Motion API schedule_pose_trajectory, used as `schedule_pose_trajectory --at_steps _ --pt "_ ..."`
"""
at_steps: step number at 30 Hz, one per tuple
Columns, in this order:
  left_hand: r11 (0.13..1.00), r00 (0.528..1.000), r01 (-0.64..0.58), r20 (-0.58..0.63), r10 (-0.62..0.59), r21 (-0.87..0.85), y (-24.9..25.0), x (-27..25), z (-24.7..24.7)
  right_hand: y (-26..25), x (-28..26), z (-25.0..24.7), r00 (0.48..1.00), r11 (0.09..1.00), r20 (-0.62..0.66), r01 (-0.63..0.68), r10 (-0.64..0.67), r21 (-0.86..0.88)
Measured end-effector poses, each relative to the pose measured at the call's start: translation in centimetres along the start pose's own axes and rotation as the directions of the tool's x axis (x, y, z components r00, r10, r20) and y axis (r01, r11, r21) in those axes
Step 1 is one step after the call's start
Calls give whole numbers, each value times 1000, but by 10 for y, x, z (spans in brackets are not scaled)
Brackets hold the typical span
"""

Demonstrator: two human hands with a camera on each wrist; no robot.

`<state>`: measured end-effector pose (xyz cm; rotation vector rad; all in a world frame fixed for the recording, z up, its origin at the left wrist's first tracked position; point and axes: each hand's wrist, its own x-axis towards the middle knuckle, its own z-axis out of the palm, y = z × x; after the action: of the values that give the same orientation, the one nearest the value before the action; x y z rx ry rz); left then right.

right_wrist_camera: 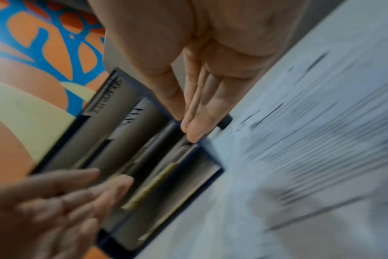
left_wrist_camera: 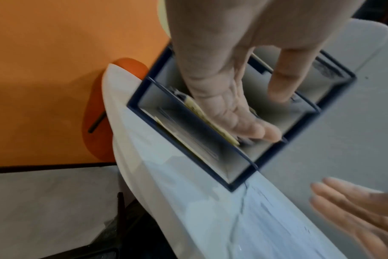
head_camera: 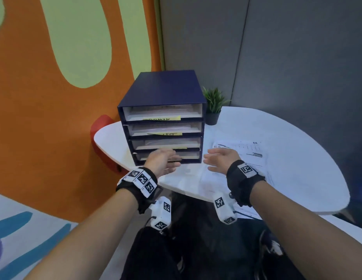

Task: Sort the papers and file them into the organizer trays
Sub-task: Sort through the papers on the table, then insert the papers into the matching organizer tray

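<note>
A dark blue organizer point(head_camera: 164, 91) with several stacked trays stands on the white table point(head_camera: 293, 158); yellow labels mark the tray fronts, and sheets lie inside. My left hand point(head_camera: 166, 160) reaches to the lowest trays with straight fingers, holding nothing; in the left wrist view the left hand point(left_wrist_camera: 239, 122) has its fingertips at a tray mouth of the organizer point(left_wrist_camera: 239, 177). My right hand point(head_camera: 218, 158) hovers open just right of the organizer, above printed papers point(head_camera: 251, 152) lying on the table. In the right wrist view the right hand point(right_wrist_camera: 195, 121) points at the organizer point(right_wrist_camera: 144, 175) corner.
A small potted plant point(head_camera: 213, 106) stands behind the organizer on the right. An orange and green wall panel is on the left, grey panels behind. The table's near edge point(head_camera: 188, 188) curves just ahead of my wrists. A red chair part point(head_camera: 99, 126) shows at left.
</note>
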<state>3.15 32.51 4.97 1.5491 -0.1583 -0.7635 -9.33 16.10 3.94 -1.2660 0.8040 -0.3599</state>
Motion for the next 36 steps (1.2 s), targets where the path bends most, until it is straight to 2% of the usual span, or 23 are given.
schedule_pose_trajectory --at_steps 3,5,7,10,14,17,21,25,27,29,31,33,35,36 --pt "979 993 72 76 -88 190 -16 4 47 15 4 -51 988 993 -146 -68 54 -95" --pt "955 988 96 86 -124 280 -28 5 75 30 5 -85 967 982 -246 -106 65 -159" --pt "908 992 62 70 -100 414 -41 8 97 41 5 -111 944 955 -329 -127 33 -266" --pt "818 999 29 10 -43 575 -58 15 116 50 1 -129 926 941 -378 -141 14 -309" --pt "596 995 72 -98 12 800 -73 24 123 56 -11 -135 929 936 -368 -157 32 -314" --pt "612 996 73 -91 -1 788 -82 25 125 66 -23 -133 949 943 -313 -144 45 -302" --pt "488 999 -14 -2 32 873 -95 20 127 79 -35 -130 968 947 -250 -74 -8 -313" --pt "447 999 -35 23 31 894 -89 19 124 83 -46 -132 978 927 -200 -24 -56 -375" --pt "443 998 -43 14 68 895 -85 16 119 83 -47 -134 984 910 -159 11 -85 -415" --pt "475 991 -60 -5 133 878 -79 11 112 76 -47 -135 985 895 -133 42 -112 -444" --pt "551 988 -67 -23 156 832 -72 7 105 67 -45 -138 983 887 -119 73 -143 -456" --pt "673 990 -69 -34 138 736 -64 1 93 61 -43 -137 977 872 -128 92 -173 -480" --pt "778 991 -88 -28 134 622 -57 -6 82 61 -43 -137 954 837 -219 57 -207 -544" --pt "801 992 -88 -19 123 592 -58 -10 74 62 -46 -136 944 829 -258 26 -203 -558"
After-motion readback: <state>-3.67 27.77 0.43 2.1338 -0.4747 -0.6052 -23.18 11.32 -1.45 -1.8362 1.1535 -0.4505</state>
